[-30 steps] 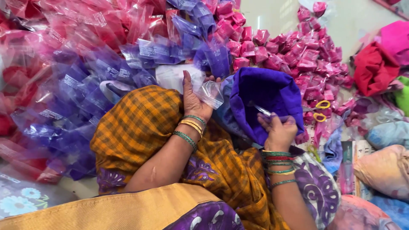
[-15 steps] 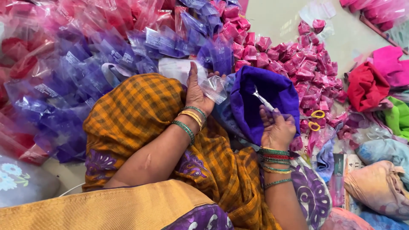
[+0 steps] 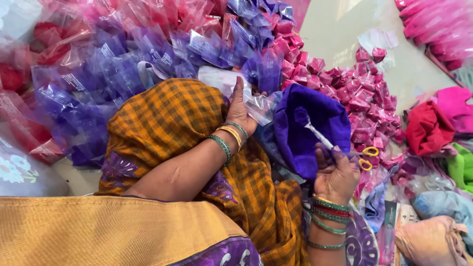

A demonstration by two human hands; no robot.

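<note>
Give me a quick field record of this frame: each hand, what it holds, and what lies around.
left hand: rests on a clear plastic bag
right hand: grips folded purple cloth and a thin white strip
scissors: yellow-handled, lying just right of the right hand
far left: heap of bagged purple and red pieces
far right: pile of folded pink pieces
right edge: loose red cloth

Floor (image 3: pixel 340 34): smooth, pale cream surface, visible at upper right. Even daylight, soft shadows. Heaps of purple packets (image 3: pixel 98 83) and pink packets (image 3: pixel 354 93) cover most of it.
</note>
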